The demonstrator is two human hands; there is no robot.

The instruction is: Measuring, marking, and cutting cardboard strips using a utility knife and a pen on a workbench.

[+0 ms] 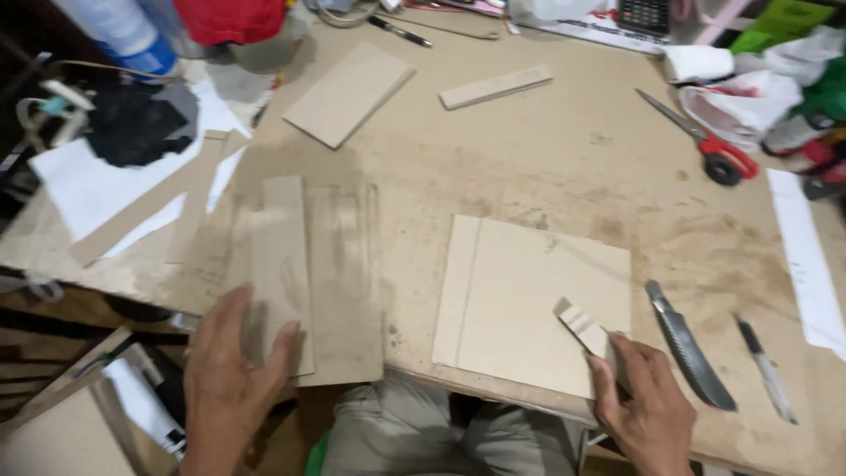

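Note:
My left hand (227,379) lies flat on a stack of cardboard pieces (291,264) at the near left edge of the table, fingers spread over a narrow strip. My right hand (643,405) grips a small pale block (583,326) and holds it against the lower right part of a square cardboard sheet (515,300). A pencil line runs down the sheet's left side.
A knife (687,344) and a pen (765,370) lie right of the sheet. Red-handled scissors (705,141) sit further back. More cardboard pieces (348,92) and a strip (495,86) lie at the back. White paper (806,256) hangs at the right edge; clutter lines the far side.

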